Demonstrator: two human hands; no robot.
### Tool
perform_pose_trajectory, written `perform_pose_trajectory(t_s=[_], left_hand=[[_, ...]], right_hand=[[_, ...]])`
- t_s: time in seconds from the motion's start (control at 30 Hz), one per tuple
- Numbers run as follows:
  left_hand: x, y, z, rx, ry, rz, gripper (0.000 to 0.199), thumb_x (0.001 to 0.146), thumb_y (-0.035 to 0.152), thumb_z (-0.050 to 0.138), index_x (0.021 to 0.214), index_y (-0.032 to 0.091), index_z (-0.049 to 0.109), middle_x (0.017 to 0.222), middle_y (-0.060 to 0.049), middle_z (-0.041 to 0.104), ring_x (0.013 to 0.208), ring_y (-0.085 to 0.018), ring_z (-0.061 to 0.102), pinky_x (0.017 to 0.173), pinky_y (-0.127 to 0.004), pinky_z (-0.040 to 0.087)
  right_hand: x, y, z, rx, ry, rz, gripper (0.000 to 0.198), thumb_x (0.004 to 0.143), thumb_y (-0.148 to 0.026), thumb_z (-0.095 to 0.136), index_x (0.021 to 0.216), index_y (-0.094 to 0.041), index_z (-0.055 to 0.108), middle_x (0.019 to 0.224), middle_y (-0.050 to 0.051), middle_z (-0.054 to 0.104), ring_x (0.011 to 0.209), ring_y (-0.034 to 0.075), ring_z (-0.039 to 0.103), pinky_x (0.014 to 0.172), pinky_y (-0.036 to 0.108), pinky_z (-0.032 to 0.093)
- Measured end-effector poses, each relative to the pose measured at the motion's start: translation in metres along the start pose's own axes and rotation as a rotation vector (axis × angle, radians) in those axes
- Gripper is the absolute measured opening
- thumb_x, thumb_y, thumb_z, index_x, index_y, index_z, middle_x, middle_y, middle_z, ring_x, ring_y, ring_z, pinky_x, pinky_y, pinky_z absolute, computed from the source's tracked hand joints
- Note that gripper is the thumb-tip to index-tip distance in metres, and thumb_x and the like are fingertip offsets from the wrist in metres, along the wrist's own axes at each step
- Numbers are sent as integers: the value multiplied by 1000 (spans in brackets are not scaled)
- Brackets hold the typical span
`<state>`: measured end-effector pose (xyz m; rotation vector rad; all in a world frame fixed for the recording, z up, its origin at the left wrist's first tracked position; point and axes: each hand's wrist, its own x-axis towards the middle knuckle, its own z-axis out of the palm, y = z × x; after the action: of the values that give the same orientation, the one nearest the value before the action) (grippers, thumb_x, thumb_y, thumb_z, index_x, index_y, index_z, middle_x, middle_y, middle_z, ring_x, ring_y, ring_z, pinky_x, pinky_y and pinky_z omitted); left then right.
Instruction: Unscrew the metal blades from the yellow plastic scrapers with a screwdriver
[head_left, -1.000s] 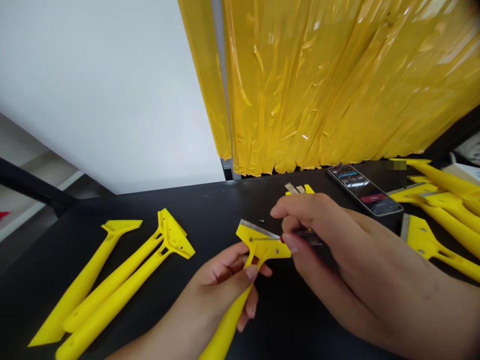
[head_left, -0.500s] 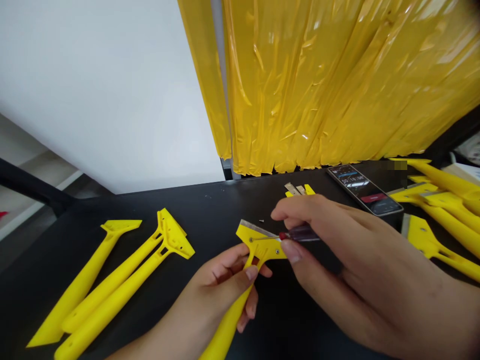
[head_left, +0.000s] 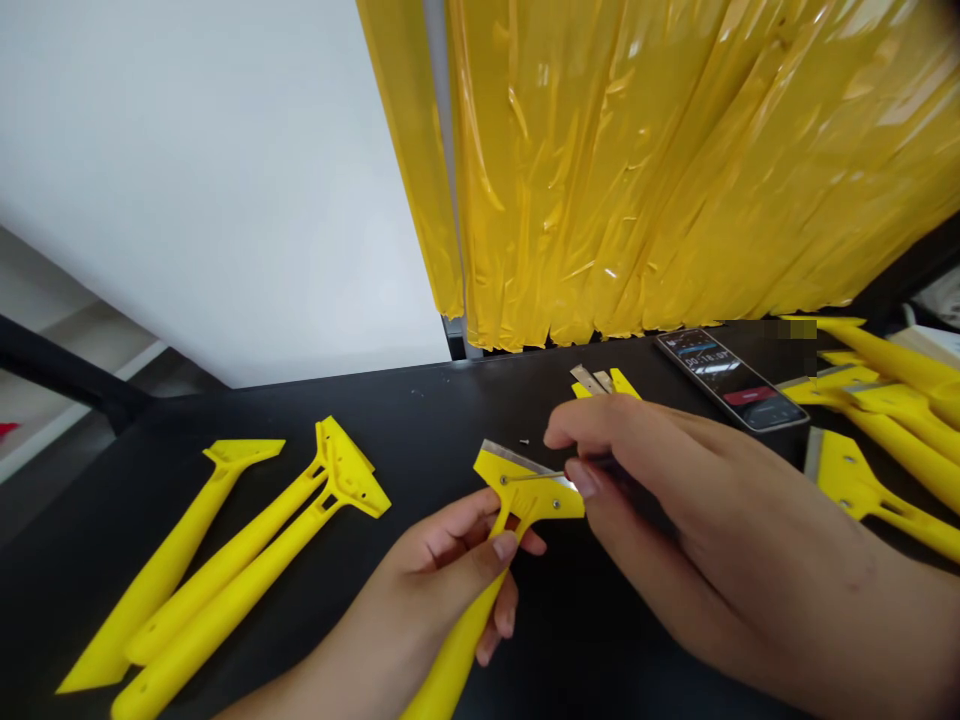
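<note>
While your left hand clamps the yellow scraper above the black table, steadying its head, your right hand pinches a screwdriver, tip on the blade screw.

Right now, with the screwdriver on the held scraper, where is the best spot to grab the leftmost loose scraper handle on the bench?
Take the leftmost scraper handle around its long straight shaft near the middle, coming down from above with fingers across its width. It lies flat on the black bench, and its left side is open, while the other handles crowd its right. Its flared head is wider and awkward.
</note>
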<state>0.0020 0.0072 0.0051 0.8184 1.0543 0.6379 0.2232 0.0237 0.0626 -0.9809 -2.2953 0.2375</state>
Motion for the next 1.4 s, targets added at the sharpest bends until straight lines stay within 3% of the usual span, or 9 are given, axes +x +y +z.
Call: perform_pose_trajectory(t_s=[0.4,0.63,0.83,0.97,1.07,1.2,1.3,1.4], left_hand=[[0,1,-1,39,-29,-8,30,99,46,66,103,16,71,63,1,60,53,-11,46,51,-22,35],[0,-1,1,13,4,7,23,97,42,69,98,19,70,63,2,59,54,-11,48,50,-21,37],[-2,-3,-2,30,-16,3,26,100,44,66,100,18,71,63,2,60,53,-10,47,50,-20,37],[0,-5,-2,30,-30,26,25,98,41,69,102,17,72,73,-1,66,53,-9,49,48,-19,39],[2,-5,-2,23,-52,41,25,97,40,71,106,17,72,84,-4,70,56,-10,52,47,-20,41],[2,-4,-2,46,-50,27,26,100,43,66,103,17,71,64,1,62,53,-10,50,49,-19,40],[-1,-3,-1,43,-59,28,26,100,43,66,103,17,71,63,1,62,51,-10,48,48,-19,40],[-3,-2,0,11,-15,13,23,98,41,69,102,18,71,64,1,63,54,-11,51,49,-19,41]], right_hand=[[2,-3,-2,-3,-74,22,23,100,-9,46,115,-21,58,98,3,71,80,19,68,66,34,49],[-1,-3,-1,23,-24,4,21,100,-11,52,115,-25,56,109,1,74,95,19,72,79,34,51],[2,-5,0,6,-46,51,24,102,-12,45,120,-21,57,103,4,75,83,19,72,65,33,52],[1,-3,0,-9,-9,6,26,103,-13,48,126,-23,55,116,4,75,101,20,72,83,34,57],[-1,-2,1,-60,64,15,31,103,-13,47,132,-21,52,117,6,75,103,19,72,90,33,58],[-1,-3,0,-99,23,-14,32,98,-10,49,128,-20,52,114,6,75,98,22,74,85,36,59],[1,-5,-1,-135,18,-33,28,99,-7,44,122,-20,54,112,9,76,94,24,75,74,36,59],[3,-6,0,-116,19,-40,30,99,-7,45,125,-19,54,114,10,76,97,25,75,77,38,59]])
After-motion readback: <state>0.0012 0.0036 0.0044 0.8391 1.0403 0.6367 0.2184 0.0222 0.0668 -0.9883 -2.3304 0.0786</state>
